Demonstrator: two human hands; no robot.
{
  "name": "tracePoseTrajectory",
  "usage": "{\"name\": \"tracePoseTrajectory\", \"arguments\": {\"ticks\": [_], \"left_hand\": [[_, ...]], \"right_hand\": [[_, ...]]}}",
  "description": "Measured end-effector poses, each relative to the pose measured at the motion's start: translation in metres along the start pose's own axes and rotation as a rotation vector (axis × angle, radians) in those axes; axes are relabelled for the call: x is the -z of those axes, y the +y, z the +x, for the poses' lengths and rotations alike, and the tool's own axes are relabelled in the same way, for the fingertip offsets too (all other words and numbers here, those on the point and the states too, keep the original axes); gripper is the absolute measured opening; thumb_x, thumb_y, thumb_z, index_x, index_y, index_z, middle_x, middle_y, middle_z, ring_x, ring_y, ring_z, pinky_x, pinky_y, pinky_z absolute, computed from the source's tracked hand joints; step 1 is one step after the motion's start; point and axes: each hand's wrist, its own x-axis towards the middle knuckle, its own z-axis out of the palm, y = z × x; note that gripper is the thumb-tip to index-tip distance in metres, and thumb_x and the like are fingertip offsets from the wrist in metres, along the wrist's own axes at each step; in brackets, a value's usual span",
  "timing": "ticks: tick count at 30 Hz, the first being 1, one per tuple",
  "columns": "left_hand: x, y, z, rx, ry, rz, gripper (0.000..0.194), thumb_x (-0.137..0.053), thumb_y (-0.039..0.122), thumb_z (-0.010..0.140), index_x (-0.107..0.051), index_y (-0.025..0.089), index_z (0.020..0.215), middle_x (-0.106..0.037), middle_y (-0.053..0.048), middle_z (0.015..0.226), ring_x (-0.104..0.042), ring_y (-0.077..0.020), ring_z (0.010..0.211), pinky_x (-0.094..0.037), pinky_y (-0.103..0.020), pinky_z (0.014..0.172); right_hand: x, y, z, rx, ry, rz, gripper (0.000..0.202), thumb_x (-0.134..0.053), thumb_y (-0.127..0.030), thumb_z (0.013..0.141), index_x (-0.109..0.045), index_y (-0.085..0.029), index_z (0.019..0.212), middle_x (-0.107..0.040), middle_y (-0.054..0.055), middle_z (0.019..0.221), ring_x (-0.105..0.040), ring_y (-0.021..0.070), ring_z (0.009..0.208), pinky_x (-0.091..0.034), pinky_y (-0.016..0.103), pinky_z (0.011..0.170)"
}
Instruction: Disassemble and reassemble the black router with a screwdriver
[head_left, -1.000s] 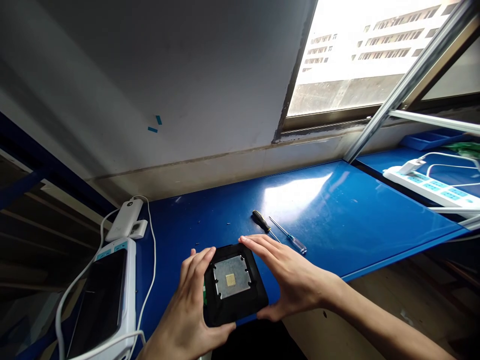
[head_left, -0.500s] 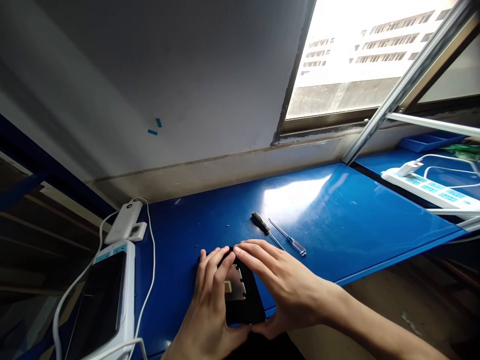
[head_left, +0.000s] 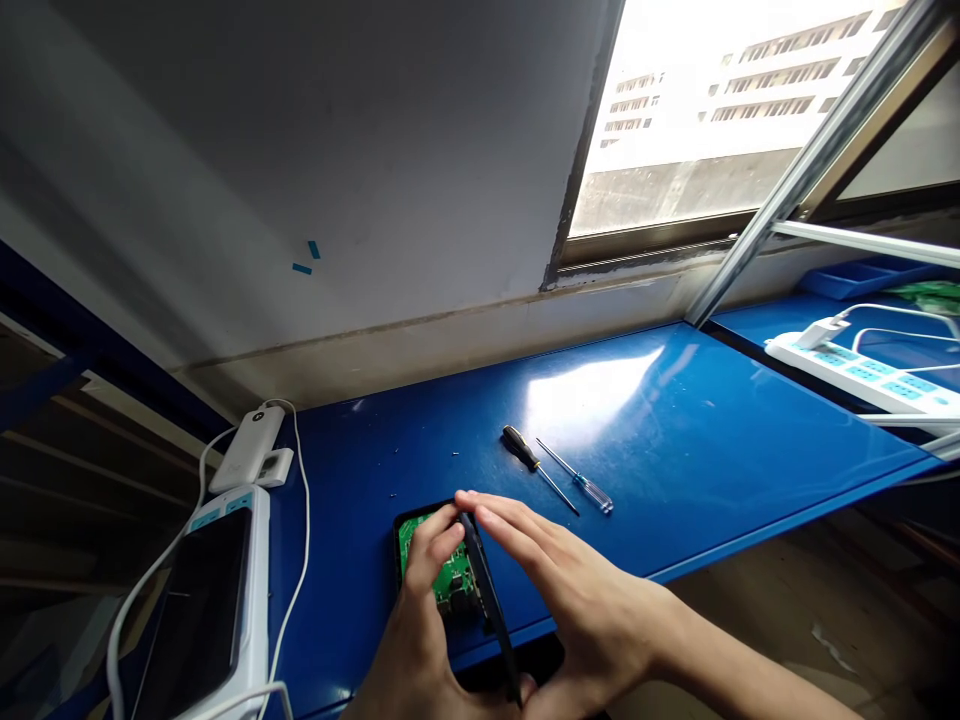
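Note:
A black case with a green circuit board [head_left: 455, 575] inside lies at the table's near edge. Its black cover [head_left: 491, 600] is tilted up on edge along the right side, seen nearly edge-on. My right hand [head_left: 592, 590] grips the cover, fingertips at its far end and thumb at its near end. My left hand [head_left: 424, 620] reaches over the board, its fingertips closed on the cover's far end beside my right fingertips. Beyond the hands lie a black-handled screwdriver [head_left: 520, 447] and a clear-handled screwdriver [head_left: 595, 493]. Several tiny screws [head_left: 455, 454] are scattered left of them.
On the left, a dark phone [head_left: 196, 600] rests on a white power strip, near a white power bank [head_left: 251, 445] and a looping white cable [head_left: 306, 500]. Metal frame bars [head_left: 795, 170] stand at the right, with another power strip [head_left: 862, 372] and a blue tray [head_left: 847, 280] beyond.
The black cover has swung up to the right from lying nearly flat, and the green board now shows beneath. Both hands have shifted with it.

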Motion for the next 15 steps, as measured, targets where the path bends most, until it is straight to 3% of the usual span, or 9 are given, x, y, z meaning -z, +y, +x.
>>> {"name": "tracePoseTrajectory", "arguments": {"ticks": [3,8,15], "left_hand": [[0.003,-0.003,0.003,0.008,0.057,-0.101,0.123,-0.095,0.030,0.055,-0.016,0.033,0.150,-0.041,-0.019,0.153,-0.047,-0.0428,0.142,-0.051,-0.059,0.106],[0.008,-0.010,0.002,0.211,0.061,-0.027,0.133,-0.096,0.055,0.050,-0.013,0.039,0.153,-0.053,-0.014,0.147,-0.057,-0.0445,0.133,-0.058,-0.062,0.098],[0.015,-0.012,0.003,0.270,0.056,-0.049,0.122,-0.093,0.054,0.056,-0.020,0.039,0.151,-0.058,-0.011,0.144,-0.060,-0.0433,0.129,-0.059,-0.062,0.096]], "right_hand": [[-0.015,0.014,-0.009,-0.086,-0.018,0.081,0.153,-0.092,-0.060,0.056,0.009,-0.019,0.162,-0.023,0.025,0.167,-0.028,0.0402,0.153,-0.036,0.050,0.122],[-0.030,0.026,-0.020,-0.232,-0.021,0.231,0.154,-0.096,-0.051,0.054,0.010,-0.024,0.163,-0.029,0.025,0.164,-0.036,0.0410,0.150,-0.039,0.054,0.119],[-0.010,0.022,-0.017,-0.258,0.042,0.273,0.149,-0.095,-0.048,0.053,0.004,-0.023,0.164,-0.039,0.021,0.156,-0.043,0.0387,0.144,-0.039,0.052,0.118]]}}
